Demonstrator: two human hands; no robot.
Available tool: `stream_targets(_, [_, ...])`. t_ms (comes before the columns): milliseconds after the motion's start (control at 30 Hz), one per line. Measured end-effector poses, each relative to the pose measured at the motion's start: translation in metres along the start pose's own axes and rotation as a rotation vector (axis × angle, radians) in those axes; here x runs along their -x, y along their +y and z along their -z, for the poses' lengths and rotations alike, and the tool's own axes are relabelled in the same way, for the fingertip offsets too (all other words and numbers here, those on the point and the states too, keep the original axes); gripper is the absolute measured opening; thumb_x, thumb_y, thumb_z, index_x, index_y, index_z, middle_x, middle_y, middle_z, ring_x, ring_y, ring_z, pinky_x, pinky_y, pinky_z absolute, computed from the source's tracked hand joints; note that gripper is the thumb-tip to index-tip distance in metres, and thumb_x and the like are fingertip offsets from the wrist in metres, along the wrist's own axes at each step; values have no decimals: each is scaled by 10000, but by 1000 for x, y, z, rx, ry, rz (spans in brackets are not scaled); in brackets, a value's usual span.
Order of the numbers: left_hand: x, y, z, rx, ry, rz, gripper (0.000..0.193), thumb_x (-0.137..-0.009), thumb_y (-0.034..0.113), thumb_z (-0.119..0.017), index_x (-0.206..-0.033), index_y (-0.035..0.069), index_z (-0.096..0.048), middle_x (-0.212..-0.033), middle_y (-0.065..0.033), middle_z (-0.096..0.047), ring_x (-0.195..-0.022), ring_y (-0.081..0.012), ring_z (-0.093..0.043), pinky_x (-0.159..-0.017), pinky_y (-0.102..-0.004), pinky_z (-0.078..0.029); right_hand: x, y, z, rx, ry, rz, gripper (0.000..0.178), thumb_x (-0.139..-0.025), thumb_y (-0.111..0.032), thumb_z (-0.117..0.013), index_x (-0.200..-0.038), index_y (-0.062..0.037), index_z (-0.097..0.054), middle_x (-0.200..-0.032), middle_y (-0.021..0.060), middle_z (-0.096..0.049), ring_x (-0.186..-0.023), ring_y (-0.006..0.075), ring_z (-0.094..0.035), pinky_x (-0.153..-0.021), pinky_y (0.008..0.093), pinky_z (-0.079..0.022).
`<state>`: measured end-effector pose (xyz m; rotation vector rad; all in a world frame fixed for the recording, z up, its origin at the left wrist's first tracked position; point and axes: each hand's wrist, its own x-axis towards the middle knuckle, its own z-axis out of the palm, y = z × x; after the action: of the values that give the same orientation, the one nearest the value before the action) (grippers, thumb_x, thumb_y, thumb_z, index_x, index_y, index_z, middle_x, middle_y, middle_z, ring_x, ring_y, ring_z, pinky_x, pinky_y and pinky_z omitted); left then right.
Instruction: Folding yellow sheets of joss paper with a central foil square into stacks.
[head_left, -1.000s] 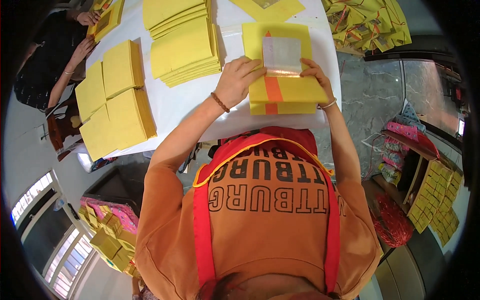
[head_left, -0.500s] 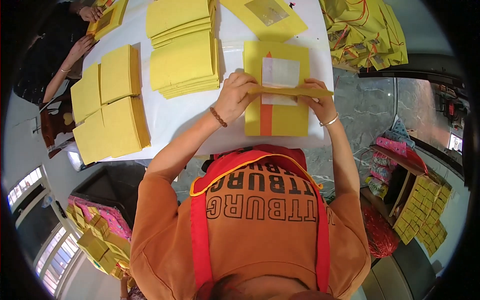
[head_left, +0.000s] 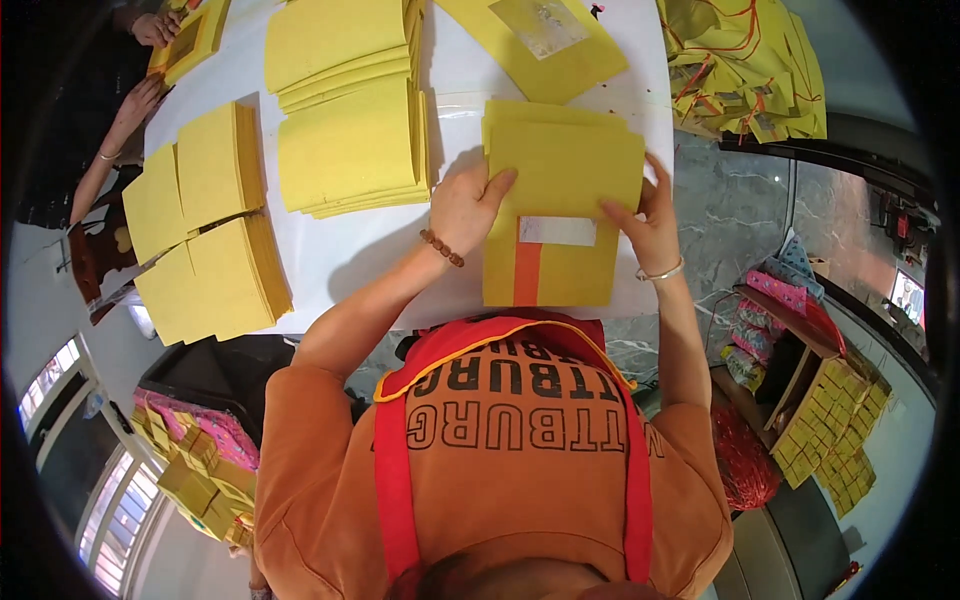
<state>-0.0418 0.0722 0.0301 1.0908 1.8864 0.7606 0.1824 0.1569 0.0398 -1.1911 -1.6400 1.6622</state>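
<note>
A small stack of yellow paper [head_left: 565, 165] lies between my hands, tilted or flat over a larger yellow piece [head_left: 580, 275] near the table's front edge. My left hand [head_left: 470, 208] pinches its left edge, thumb on top and the other fingers mostly hidden. My right hand [head_left: 648, 222] grips its near right corner, thumb at the near edge and fingers round the right side. Below it show an orange strip [head_left: 527, 275] and part of a pale rectangular patch [head_left: 560, 231]. Whether the upper paper touches the lower piece I cannot tell.
Left of my hands stand tall yellow paper stacks [head_left: 350, 150] and further bundles [head_left: 205, 250] on the white table [head_left: 370, 265]. A yellow sheet with a grey panel [head_left: 540, 40] lies beyond. Another person's hand [head_left: 140, 100] works at far left. Yellow bundles with red cords [head_left: 745, 70] sit at far right.
The paper in my hands was edge-on across the pale patch. Now its broad yellow face is turned up and covers the far part of the lower piece and most of the patch.
</note>
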Motion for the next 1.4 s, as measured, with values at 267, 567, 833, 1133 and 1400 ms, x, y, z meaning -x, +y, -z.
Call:
stream_targets(267, [-4,3,8,138,-24,-26,349,-854,348,-530,-838,7,-600,-659,-187,-572,-621,-347,-546,-572,-431,-398,-11,16,-8,207,80,34,280,-797,-35,-628,-1072,-24,-577,-931,33,-603,-754,57,-519,-640,187,-407])
stream_targets(567, [-2,-3,3,128,162,-250,300,-839,215,-555,-676,-21,-464,-602,-148,-454,-518,-303,-428,-503,-380,-349,-12,26,-22,118,321,128,142,-819,-20,-600,-961,-9,-597,-839,0,-576,-668,38,-462,-584,173,-375])
stream_targets(833, [-2,2,-1,215,139,-32,314,-834,204,-568,-659,-27,-447,-595,-158,-460,-506,-242,-436,-488,-353,-348,-17,27,-22,84,349,94,147,-813,-19,-607,-958,2,-608,-811,0,-588,-648,34,-461,-561,172,-375])
stream_targets(1133, [7,6,-2,277,201,-78,249,-811,169,-592,-983,11,-507,-872,-139,-567,-684,-252,-506,-600,-351,-412,-18,25,-25,204,392,113,155,-785,-37,-631,-937,-4,-623,-821,29,-628,-615,45,-476,-549,187,-392])
stream_targets(1400, [20,43,0,-443,136,-698,487,-734,163,-654,-1181,65,-491,-1219,-132,-468,-1083,-334,-433,-906,-429,-356,-17,24,-27,287,416,120,150,-791,-61,-627,-932,-10,-622,-823,54,-633,-639,64,-517,-567,203,-416])
